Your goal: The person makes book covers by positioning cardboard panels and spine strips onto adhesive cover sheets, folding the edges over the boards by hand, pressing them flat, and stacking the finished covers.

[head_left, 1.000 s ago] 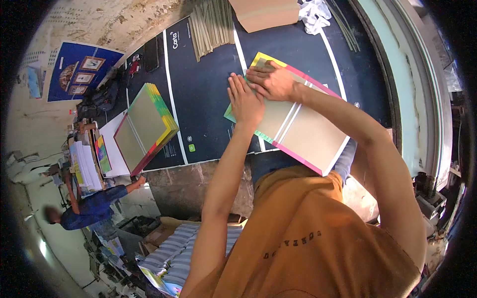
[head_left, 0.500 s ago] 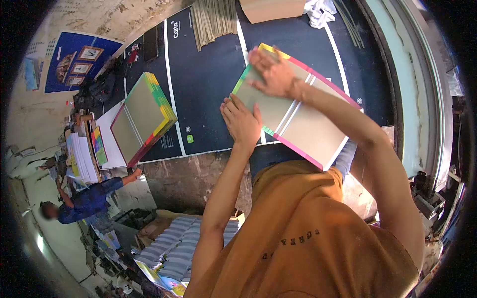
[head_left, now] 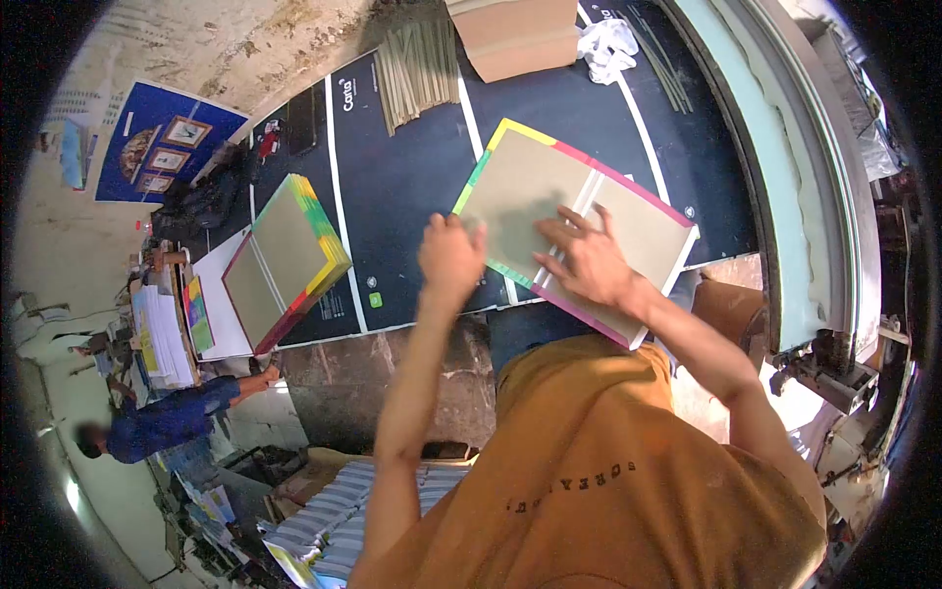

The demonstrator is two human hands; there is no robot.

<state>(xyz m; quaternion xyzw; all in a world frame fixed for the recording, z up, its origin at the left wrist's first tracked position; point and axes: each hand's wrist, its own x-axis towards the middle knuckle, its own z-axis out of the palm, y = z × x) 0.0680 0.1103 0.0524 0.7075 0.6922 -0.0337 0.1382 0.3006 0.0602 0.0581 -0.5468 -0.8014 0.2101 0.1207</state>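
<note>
A hardcover book cover (head_left: 520, 177) lies open on the dark table mat, its grey board side up. Yellow, red, green and magenta strips are folded over its edges, and white lines cross it at the spine. My right hand (head_left: 594, 260) is over the cover by the spine lines, fingers spread and bent, casting a shadow on the board. Just beside the cover's left edge is my left hand (head_left: 451, 257), fingers curled in and thumb raised, with nothing visible in it.
To the left stands a stack of similar covers (head_left: 285, 265). Along the back are a bundle of grey board strips (head_left: 417, 74), a cardboard box (head_left: 515, 39), a white cloth (head_left: 608, 49) and thin strips (head_left: 659, 64). Another person (head_left: 167, 417) is at the far left.
My right hand has slid from the cover's upper left corner down to the spine area. My left hand has come off the board's left edge and curled. The view has shifted slightly.
</note>
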